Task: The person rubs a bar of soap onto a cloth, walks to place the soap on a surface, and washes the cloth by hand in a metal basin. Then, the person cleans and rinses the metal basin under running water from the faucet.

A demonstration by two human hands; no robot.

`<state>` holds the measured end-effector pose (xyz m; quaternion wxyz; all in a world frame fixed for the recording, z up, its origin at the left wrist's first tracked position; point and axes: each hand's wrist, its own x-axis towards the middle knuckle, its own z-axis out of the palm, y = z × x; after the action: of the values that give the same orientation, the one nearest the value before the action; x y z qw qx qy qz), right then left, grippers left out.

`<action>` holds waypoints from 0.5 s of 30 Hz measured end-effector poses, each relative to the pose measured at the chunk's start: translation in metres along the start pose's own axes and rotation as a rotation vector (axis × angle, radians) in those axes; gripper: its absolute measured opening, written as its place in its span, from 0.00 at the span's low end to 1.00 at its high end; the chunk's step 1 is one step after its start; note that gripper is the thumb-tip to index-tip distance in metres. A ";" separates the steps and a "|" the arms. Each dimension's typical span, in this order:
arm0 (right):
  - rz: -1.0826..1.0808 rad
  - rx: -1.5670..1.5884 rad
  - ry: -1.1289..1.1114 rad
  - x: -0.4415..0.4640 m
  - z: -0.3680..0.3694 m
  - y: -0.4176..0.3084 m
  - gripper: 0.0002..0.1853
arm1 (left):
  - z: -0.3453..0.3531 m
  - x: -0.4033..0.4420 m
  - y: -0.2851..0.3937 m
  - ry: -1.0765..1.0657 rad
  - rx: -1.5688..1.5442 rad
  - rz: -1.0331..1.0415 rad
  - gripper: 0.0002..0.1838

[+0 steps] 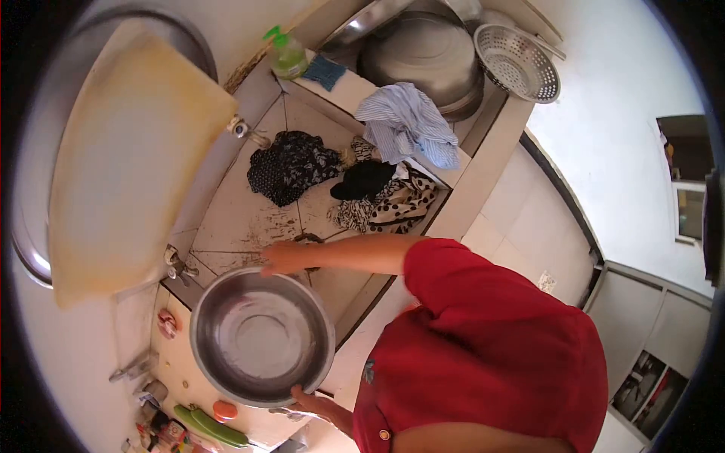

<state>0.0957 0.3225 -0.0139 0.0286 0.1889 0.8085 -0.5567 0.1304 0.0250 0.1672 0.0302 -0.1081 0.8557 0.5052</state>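
Note:
A wide steel basin (263, 337) is between my two hands, its open top facing up, partly over the counter and partly over the sink's edge. My left hand (308, 400) grips the near lower rim, thumb on top and fingers hidden underneath. My right hand (284, 257) is at the opposite rim, on the sink side, its fingers bent over the edge and partly blurred. In the tiled sink (245, 204) lie a black patterned cloth (294, 167), a black cloth (364, 180) and a spotted cloth (404, 202).
A striped cloth (411, 124) hangs over the sink ledge. Beyond it are a large steel pot (423, 57) and a colander (517, 62). A green soap bottle (287, 57) stands by the corner. Taps (180, 266) jut from the wall. Green vegetables (215, 426) and a tomato (224, 410) lie on the counter.

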 end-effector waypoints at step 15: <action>0.555 0.461 0.240 -0.154 -0.012 -0.029 0.25 | 0.022 0.096 -0.087 -0.662 -0.396 -0.592 0.16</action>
<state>0.2303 0.2824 0.0561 0.0401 0.4659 0.5777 -0.6691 0.0546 -0.0111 0.0662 0.4222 -0.1842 0.6199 0.6352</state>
